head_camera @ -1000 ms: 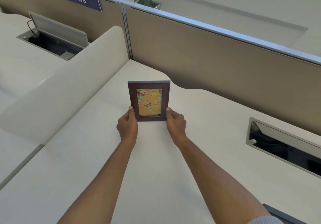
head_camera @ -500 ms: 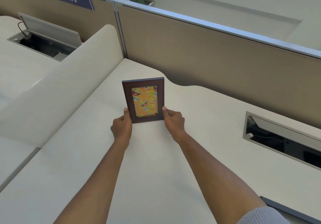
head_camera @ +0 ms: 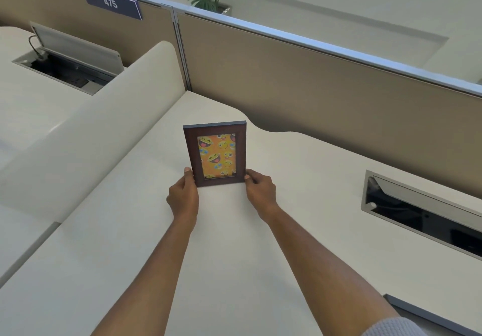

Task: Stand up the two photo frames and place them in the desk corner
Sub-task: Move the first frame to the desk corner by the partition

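Observation:
A dark brown photo frame (head_camera: 216, 153) with an orange emoji picture stands upright on the cream desk (head_camera: 234, 244), a little short of the corner where the side divider meets the tan partition. My left hand (head_camera: 183, 198) holds its lower left edge. My right hand (head_camera: 260, 195) holds its lower right corner with the fingertips. A dark flat edge (head_camera: 427, 316) shows at the lower right; I cannot tell if it is the second frame.
A tan partition (head_camera: 326, 95) with a metal top rail runs along the back. A rounded cream divider (head_camera: 86, 132) closes the left side. An open cable tray (head_camera: 422, 213) is sunk in the desk at right; another open tray (head_camera: 65, 61) lies on the neighbouring desk.
The frame and both hands sit slightly lower and left in view than a second ago, mostly from head motion. The grip on the frame's lower edges is unchanged.

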Motion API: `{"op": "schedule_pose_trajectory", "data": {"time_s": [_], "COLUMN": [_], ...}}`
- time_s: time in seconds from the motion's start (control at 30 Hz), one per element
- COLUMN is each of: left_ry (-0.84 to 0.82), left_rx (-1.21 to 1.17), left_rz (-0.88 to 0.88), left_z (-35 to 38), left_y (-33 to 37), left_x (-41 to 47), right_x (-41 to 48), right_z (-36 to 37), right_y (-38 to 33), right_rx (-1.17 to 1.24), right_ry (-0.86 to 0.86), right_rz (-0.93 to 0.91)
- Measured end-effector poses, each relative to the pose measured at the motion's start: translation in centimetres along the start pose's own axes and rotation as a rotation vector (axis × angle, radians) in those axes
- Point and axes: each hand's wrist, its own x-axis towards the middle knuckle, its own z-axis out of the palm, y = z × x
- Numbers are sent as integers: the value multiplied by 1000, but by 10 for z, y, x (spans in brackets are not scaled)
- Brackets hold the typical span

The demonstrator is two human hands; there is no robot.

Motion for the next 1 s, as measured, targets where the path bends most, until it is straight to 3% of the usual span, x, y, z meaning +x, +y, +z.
{"op": "schedule_pose_trajectory", "data": {"time_s": [0.17,0.53,0.73,1.0], "left_ry": [18,65,-44,-329], "left_rx": [10,-100,-136,-206], "left_rz": [82,90,261,383], "left_z": [-3,-7,2,30], "left_y": [-4,14,31,58], "left_x": [-3,-42,-95,-187], "right_x": [-6,-58,-94,-142], "right_z": [-1,-33,-75,-167], "right_y": [0,-18,-30,-33], "right_rx": [64,241,281,345], "right_ry": [45,130,218,379], "right_rz": [37,57,-53,-139]}}
